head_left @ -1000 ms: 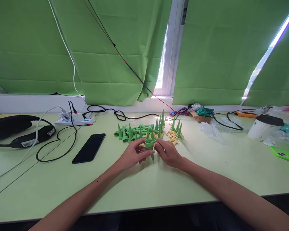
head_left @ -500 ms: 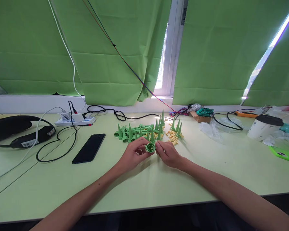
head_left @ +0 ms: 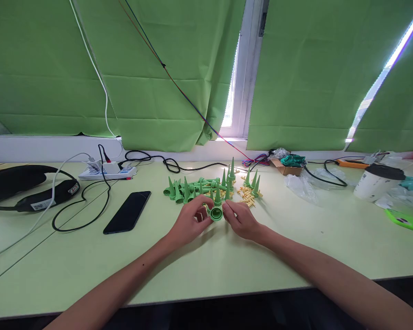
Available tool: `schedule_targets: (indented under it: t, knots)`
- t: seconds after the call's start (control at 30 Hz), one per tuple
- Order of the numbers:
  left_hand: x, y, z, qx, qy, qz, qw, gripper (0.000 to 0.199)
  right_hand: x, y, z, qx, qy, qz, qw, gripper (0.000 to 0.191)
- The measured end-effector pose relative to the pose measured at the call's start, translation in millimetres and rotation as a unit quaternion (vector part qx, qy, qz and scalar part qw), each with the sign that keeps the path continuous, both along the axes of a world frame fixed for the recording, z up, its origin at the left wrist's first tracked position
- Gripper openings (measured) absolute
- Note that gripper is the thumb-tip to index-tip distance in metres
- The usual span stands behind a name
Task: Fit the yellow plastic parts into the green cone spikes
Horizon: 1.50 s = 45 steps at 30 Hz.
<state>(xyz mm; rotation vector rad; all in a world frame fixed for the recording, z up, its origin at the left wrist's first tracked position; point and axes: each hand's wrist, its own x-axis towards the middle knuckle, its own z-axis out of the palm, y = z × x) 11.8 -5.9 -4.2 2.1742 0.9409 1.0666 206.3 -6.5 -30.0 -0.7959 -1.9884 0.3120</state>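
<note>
Your left hand, at nine o'clock from the green cone, grips it between thumb and fingers, its open mouth turned toward you in front of the heap; a light pinch on that rounded wall could let it twist or slip. At eleven, the green pile crowds close behind your fingers, so a knuckle swung forward might topple its upright spikes. At three, your right hand is closed, thumb against forefinger, just beside the rim; whether it pinches anything, I cannot tell. An off-line push from there could skew the cone. At two, a brushing knuckle could scatter the loose yellow pegs.

Count from the left: one black headset at nine, one white power strip at ten, one dark phone at nine; one cone in your grip; the pile, too overlapped to number; pegs likewise; three upright cones at one; one lidded cup and one bright green phone case at three.
</note>
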Motion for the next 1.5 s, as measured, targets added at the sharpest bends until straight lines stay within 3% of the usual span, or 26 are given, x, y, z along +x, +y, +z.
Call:
schedule_targets:
  t: [0.17, 0.37, 0.7, 1.17, 1.33, 1.5]
  knots:
    - [-0.4, 2.4, -1.2, -0.09, -0.023, -0.013, 0.996, 0.018, 0.7, 0.1, 0.1, 0.019, 0.019, -0.008, 1.0, 0.036]
    - [0.5, 5.2, -1.8, -0.191, -0.054, -0.068, 0.978, 0.041, 1.2, 0.8, 0.3, 0.012, 0.023, -0.016, 1.0, 0.035]
    - [-0.5, 3.4, 4.4, -0.234, -0.065, -0.079, 0.967, 0.041, 0.8, 0.0, 2.8, 0.016, 0.015, -0.002, 1.0, 0.033]
    - [-2.5, 0.0, 6.2, -0.187, -0.065, -0.074, 0.977, 0.03, 0.3, 0.4, 1.6, 0.045, -0.004, 0.004, 0.999, 0.032]
    - [-1.8, -1.3, 3.5, -0.086, -0.031, -0.044, 0.995, 0.024, 0.0, 0.2, 0.8, 0.034, -0.019, 0.009, 0.999, 0.035]
    - [-1.8, -0.8, -1.6, 0.05, -0.002, -0.055, 0.997, 0.013, -1.4, 1.6, -1.2, 0.019, -0.023, 0.008, 1.0, 0.036]
